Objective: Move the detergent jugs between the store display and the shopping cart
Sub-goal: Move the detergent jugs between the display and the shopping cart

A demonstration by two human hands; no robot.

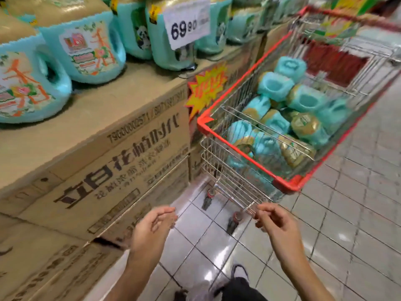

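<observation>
Jugs [274,86] fill the cart [238,148], parked beside the display [108,118], likely to keep carries short. Left hand [152,224] is loosely curled, empty; right hand [275,222] curls at the wire flap [230,177], hold unclear.

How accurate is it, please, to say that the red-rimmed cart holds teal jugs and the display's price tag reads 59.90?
Only the price is wrong: the head view shows the price tag reading 69.90. The red-rimmed cart does hold teal jugs.

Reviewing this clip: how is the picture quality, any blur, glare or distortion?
Head view: wide-angle bending tilts the cardboard boxes and shopping cart; the detergent jugs on display look jagged; glare patches on the floor tiles; cart's far end smeared.
</observation>
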